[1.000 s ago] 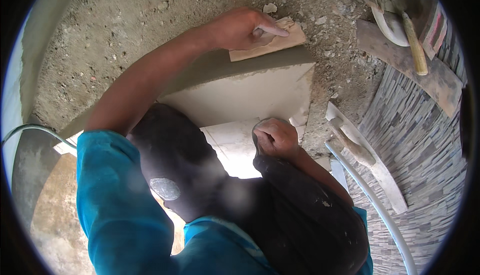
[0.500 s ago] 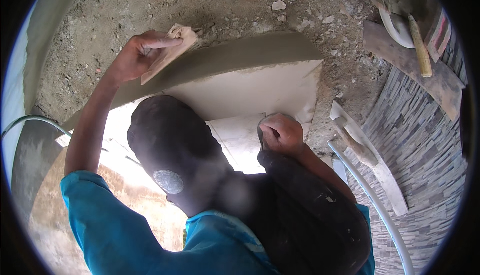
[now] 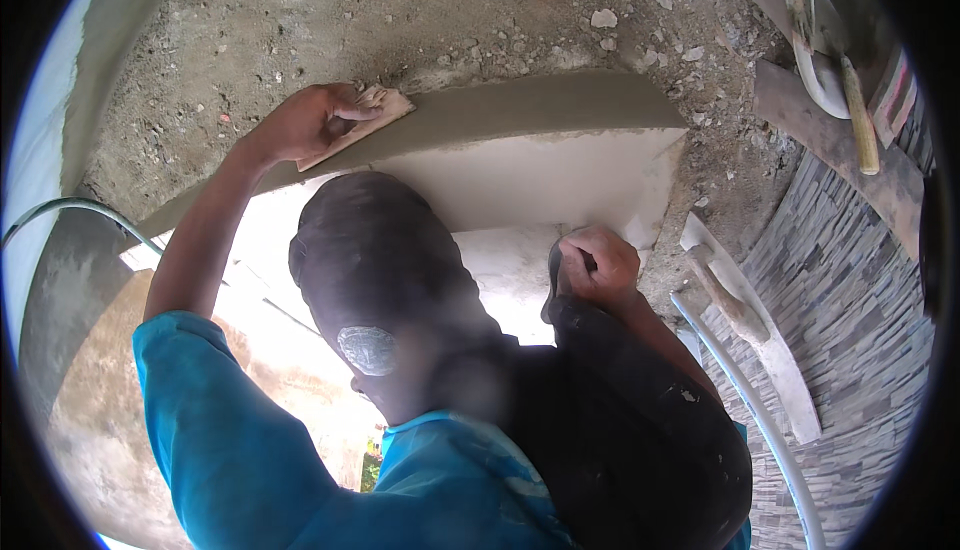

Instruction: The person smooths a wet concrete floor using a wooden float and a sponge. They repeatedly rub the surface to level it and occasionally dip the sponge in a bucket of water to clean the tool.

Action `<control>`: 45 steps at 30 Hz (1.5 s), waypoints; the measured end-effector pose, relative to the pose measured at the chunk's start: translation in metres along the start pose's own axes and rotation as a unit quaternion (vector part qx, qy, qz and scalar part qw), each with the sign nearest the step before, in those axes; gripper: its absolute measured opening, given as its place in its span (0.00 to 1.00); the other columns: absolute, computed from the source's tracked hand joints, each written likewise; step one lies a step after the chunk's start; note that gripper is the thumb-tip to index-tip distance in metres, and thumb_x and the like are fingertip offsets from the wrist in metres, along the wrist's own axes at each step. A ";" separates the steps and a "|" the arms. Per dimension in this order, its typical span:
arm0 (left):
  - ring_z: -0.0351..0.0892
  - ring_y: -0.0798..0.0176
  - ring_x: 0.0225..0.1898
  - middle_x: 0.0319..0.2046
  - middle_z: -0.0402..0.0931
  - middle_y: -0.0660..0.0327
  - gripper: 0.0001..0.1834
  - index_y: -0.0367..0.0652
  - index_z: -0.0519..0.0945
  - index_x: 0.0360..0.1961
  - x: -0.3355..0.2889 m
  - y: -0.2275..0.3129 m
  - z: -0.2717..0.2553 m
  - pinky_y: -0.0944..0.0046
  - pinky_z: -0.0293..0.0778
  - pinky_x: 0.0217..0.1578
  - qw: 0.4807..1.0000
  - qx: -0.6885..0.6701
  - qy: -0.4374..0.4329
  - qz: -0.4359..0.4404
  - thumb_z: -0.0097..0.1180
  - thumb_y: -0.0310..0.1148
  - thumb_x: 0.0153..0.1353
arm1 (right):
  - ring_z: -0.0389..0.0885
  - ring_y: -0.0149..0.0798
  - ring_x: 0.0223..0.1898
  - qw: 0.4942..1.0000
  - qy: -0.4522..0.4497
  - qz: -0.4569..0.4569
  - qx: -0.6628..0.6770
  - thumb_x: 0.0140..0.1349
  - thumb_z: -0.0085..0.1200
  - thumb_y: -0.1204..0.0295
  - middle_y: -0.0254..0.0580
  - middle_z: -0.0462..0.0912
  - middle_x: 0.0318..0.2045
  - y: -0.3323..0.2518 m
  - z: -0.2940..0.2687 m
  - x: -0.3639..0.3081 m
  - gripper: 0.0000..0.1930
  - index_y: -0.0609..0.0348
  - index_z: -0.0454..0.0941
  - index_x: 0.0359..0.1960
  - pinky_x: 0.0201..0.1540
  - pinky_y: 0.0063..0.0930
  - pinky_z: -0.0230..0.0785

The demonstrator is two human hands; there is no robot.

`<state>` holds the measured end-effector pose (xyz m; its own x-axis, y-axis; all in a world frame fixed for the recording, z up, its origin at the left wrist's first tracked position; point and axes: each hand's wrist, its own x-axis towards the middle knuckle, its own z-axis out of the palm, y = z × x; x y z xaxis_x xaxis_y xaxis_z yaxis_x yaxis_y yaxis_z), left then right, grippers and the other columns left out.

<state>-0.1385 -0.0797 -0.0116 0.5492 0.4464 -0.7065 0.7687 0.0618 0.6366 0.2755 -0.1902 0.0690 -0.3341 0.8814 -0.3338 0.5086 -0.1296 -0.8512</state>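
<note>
Neither my left hand nor my right hand shows. A co-worker in a teal shirt (image 3: 240,430) and a dark head covering (image 3: 390,240) fills the middle. The co-worker's hand (image 3: 310,120) at the left grips a pale flat board (image 3: 365,137). That board lies along the smooth wet grey mortar strip (image 3: 540,100), above a pale slab (image 3: 540,175). Toward the right, the co-worker's other hand (image 3: 608,262) is curled beside a dark curved edge (image 3: 554,275). I cannot make out whether it holds that. Dark cloth (image 3: 650,430) covers part of that arm.
Rough ground (image 3: 480,20) with loose chips spreads across the top. On the right are a long trowel (image 3: 785,375) with a wooden handle, a pale pipe (image 3: 765,425), a stained plate (image 3: 885,175), a wooden-handled tool (image 3: 858,115) and a stone-patterned wall (image 3: 840,280). A hose (image 3: 90,205) curves at left.
The whole scene has shifted rightward in view. The co-worker's board has come down from a raised tilt and lies flatter along the mortar strip. The co-worker's other hand stays curled.
</note>
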 end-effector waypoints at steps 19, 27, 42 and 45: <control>0.79 0.59 0.43 0.43 0.79 0.61 0.25 0.60 0.86 0.52 0.019 0.044 0.010 0.57 0.76 0.46 0.991 -0.035 0.105 0.074 0.56 0.18 0.60 | 0.82 0.45 0.25 0.998 0.048 -0.011 -0.045 0.56 0.63 0.75 0.42 0.83 0.26 0.005 0.014 -0.007 0.04 0.56 0.82 0.32 0.30 0.37 0.74; 0.79 0.54 0.49 0.46 0.78 0.58 0.25 0.57 0.85 0.54 -0.012 0.013 0.001 0.59 0.76 0.52 0.998 -0.050 -0.006 0.023 0.54 0.19 0.59 | 0.80 0.45 0.23 0.999 0.031 0.021 -0.037 0.56 0.63 0.75 0.42 0.82 0.25 0.000 0.007 -0.005 0.04 0.55 0.82 0.33 0.28 0.37 0.73; 0.79 0.57 0.44 0.38 0.78 0.56 0.31 0.61 0.84 0.56 0.052 0.058 0.002 0.59 0.75 0.50 0.999 -0.012 -0.001 0.049 0.52 0.14 0.56 | 0.78 0.43 0.21 0.998 0.050 -0.048 -0.009 0.52 0.64 0.79 0.40 0.78 0.22 0.007 0.003 -0.003 0.05 0.56 0.81 0.30 0.25 0.36 0.71; 0.77 0.55 0.42 0.37 0.77 0.56 0.30 0.61 0.83 0.57 0.102 0.120 0.008 0.57 0.74 0.49 0.986 -0.010 0.068 0.151 0.52 0.16 0.58 | 0.77 0.42 0.21 0.998 0.042 -0.055 -0.008 0.52 0.64 0.79 0.39 0.78 0.21 0.011 0.007 -0.004 0.05 0.56 0.81 0.30 0.25 0.35 0.70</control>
<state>0.0124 -0.0343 -0.0101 0.7020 0.5630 -0.4361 0.5694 -0.0759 0.8186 0.2767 -0.1988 0.0586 -0.3216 0.9248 -0.2030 0.4852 -0.0231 -0.8741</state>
